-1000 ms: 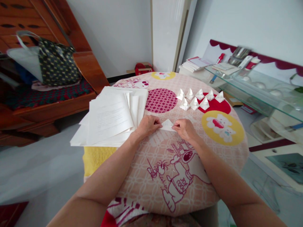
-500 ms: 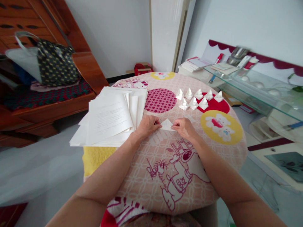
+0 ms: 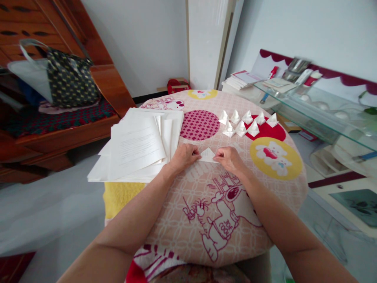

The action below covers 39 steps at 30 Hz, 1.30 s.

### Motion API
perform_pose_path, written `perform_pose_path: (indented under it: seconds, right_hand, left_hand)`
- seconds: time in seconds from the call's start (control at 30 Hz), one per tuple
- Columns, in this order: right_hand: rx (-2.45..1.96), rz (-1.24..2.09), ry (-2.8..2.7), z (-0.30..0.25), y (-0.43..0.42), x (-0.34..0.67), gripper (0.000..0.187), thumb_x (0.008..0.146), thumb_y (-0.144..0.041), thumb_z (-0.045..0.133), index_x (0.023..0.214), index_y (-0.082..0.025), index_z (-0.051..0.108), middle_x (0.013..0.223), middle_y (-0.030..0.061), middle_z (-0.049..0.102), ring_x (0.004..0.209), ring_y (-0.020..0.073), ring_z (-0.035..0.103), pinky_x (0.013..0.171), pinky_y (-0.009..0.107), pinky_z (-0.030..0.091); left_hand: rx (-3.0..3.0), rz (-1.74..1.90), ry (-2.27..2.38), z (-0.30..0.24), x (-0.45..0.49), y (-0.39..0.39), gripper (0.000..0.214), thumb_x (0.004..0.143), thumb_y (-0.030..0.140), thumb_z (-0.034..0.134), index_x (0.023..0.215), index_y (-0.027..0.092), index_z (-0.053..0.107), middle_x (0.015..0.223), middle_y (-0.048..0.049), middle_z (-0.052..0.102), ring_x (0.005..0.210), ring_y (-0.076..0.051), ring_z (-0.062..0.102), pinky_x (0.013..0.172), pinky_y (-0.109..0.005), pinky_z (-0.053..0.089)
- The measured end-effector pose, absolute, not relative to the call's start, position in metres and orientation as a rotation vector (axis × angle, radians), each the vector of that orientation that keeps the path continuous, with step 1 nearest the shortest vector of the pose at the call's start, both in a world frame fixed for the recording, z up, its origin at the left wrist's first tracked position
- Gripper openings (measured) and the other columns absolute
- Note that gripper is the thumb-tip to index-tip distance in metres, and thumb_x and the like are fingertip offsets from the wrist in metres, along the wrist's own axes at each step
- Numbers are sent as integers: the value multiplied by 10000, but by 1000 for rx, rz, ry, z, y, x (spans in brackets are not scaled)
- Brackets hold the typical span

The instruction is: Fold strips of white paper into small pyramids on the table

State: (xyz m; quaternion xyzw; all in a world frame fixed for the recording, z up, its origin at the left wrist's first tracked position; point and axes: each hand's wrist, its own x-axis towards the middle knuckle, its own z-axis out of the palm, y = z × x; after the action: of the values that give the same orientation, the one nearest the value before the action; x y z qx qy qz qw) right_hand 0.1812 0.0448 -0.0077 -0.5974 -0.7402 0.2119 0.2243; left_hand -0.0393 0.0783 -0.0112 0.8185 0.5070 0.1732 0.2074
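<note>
A small white folded paper triangle (image 3: 207, 154) lies on the round table with the pink cartoon cloth (image 3: 218, 220). My left hand (image 3: 184, 156) pinches its left corner with curled fingers. My right hand (image 3: 230, 158) pinches its right corner in the same way. Both hands rest on the cloth near the table's middle. Behind them, several finished white folded paper pieces (image 3: 246, 122) stand in two short rows.
A loose stack of white sheets (image 3: 138, 143) lies at the table's left, overhanging the edge. A glass shelf unit (image 3: 321, 114) with small items stands to the right. A wooden bench (image 3: 59, 129) with a patterned bag (image 3: 69, 78) is at the left.
</note>
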Motion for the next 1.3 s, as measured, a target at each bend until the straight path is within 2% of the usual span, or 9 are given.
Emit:
perform_pose_path:
  seconds: [0.23, 0.37, 0.47, 0.6, 0.73, 0.9, 1.0, 1.13, 1.3]
  right_hand:
    - [-1661, 557, -2058, -8, 45, 181, 139, 798, -117, 710, 665, -156, 721, 632, 9, 661, 611, 134, 530, 617, 264, 341]
    - [-1677, 541, -2051, -10, 46, 180, 112, 793, -126, 714, 688, -157, 739, 650, 15, 679, 621, 139, 550, 626, 267, 354]
    - [-1723, 537, -2028, -9, 47, 178, 84, 776, -132, 733, 697, -160, 746, 672, 22, 700, 640, 148, 580, 632, 269, 371]
    - [-1817, 504, -1985, -5, 48, 178, 44, 744, -149, 771, 709, -169, 756, 701, 30, 725, 663, 158, 613, 642, 270, 396]
    - [-1879, 476, -1956, 0, 50, 183, 57, 734, -152, 785, 693, -177, 753, 711, 35, 737, 673, 165, 631, 644, 271, 407]
    - [-1945, 439, -1922, 7, 48, 186, 34, 725, -142, 794, 726, -159, 765, 755, 69, 762, 719, 197, 662, 659, 283, 418]
    - [-1821, 353, -1875, 10, 44, 182, 93, 786, -100, 699, 783, -149, 777, 795, 76, 773, 742, 195, 671, 685, 282, 431]
    - [-1642, 554, -1934, 8, 41, 172, 161, 801, -68, 638, 763, -143, 775, 764, 58, 764, 715, 172, 667, 656, 250, 429]
    - [-1783, 748, -1917, 4, 43, 169, 148, 737, -35, 665, 697, -140, 761, 652, 31, 718, 629, 150, 623, 592, 234, 401]
  left_hand:
    - [2304, 492, 1400, -13, -40, 79, 105, 833, 234, 693, 770, 167, 743, 729, -31, 729, 658, -141, 599, 650, -257, 438]
    - [2344, 459, 1407, -14, -39, 78, 83, 841, 214, 693, 773, 171, 713, 750, -29, 711, 700, -154, 611, 704, -272, 476]
    - [2436, 504, 1384, -14, -36, 76, 35, 831, 152, 680, 849, 171, 704, 864, -54, 714, 843, -195, 645, 807, -306, 511]
    - [2582, 631, 1200, -16, -28, 71, 260, 804, 10, 573, 974, 157, 705, 1009, -94, 702, 1034, -231, 637, 925, -344, 512]
    - [2623, 520, 958, -16, -25, 66, 382, 832, -33, 448, 985, 162, 739, 987, -79, 696, 953, -191, 650, 842, -292, 524]
    - [2663, 415, 901, -15, -29, 64, 483, 880, -15, 466, 1154, 235, 775, 1077, -61, 716, 989, -184, 662, 852, -272, 516]
    - [2691, 354, 947, -14, -30, 65, 486, 906, 11, 488, 1201, 272, 774, 1084, -57, 718, 974, -188, 664, 834, -274, 516]
    - [2701, 346, 939, -14, -30, 66, 493, 888, 2, 516, 1206, 276, 774, 1086, -52, 720, 990, -185, 666, 815, -253, 509]
    - [2697, 360, 930, -13, -31, 65, 508, 877, -13, 511, 1171, 297, 787, 1043, -36, 718, 941, -163, 664, 791, -233, 496]
